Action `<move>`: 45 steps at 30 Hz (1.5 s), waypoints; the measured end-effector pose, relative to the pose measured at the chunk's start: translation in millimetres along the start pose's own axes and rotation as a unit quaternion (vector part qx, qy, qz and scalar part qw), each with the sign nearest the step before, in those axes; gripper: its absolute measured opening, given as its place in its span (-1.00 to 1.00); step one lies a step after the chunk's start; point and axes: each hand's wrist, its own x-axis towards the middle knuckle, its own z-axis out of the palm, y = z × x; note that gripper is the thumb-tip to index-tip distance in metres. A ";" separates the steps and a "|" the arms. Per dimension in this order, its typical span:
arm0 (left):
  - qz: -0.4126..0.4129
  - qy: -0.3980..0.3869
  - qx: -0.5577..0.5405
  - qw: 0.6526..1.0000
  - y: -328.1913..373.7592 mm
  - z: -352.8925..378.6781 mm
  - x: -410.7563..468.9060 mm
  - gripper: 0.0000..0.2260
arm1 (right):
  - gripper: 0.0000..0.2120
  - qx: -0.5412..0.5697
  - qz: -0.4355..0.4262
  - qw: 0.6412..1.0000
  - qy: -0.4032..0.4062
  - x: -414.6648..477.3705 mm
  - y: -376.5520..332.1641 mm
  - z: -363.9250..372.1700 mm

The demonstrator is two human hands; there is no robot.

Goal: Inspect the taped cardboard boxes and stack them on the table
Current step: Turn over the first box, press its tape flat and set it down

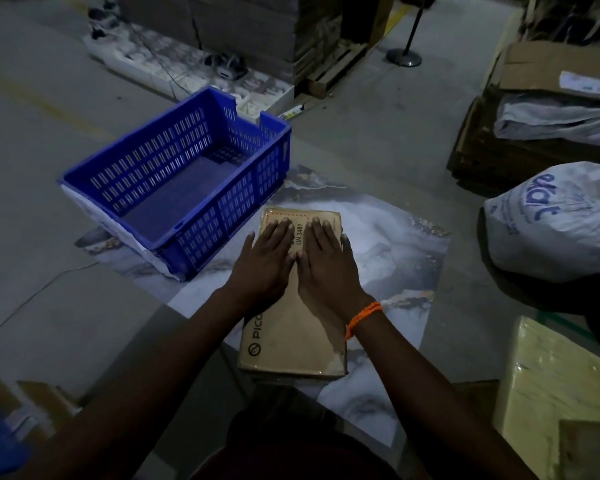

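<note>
A marble-patterned table (395, 244) carried two things. A blue slotted plastic crate (205, 233) sat at its far left corner, with nothing visible inside. Just to the crate's right, near the table's middle, a flat brown cardboard box (291, 334) lay lengthwise, its printed top facing up.

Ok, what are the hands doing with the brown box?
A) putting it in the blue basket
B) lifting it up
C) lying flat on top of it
C: the left hand and right hand lie flat, fingers straight, on top of the cardboard box, which sits on the table.
</note>
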 end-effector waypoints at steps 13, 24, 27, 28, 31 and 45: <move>-0.010 -0.005 0.019 1.000 2.4 4.2 1.6 -0.41 | -0.35 0.002 0.012 1.000 0.010 -0.3 4.5 11.0; -0.003 -0.016 0.007 1.000 22.6 20.5 -98.4 -0.44 | -0.40 0.030 -0.006 0.999 0.010 -98.6 -4.5 16.9; -0.005 -0.016 0.000 1.000 26.0 22.0 -116.6 -0.45 | -0.42 0.027 -0.014 0.999 0.012 -125.2 -10.3 16.0; -0.002 -0.010 -0.007 1.000 27.5 23.6 -121.7 -0.45 | -0.42 0.024 -0.014 1.000 0.010 -131.8 -11.8 16.2; 0.010 0.011 -0.030 0.999 30.8 27.7 -127.9 -0.45 | -0.43 0.011 -0.012 1.000 0.015 -140.0 -13.7 19.2; 0.045 0.079 -0.157 0.983 35.8 32.6 -117.6 -0.41 | -0.30 0.442 0.225 0.867 0.055 -143.2 -14.8 18.0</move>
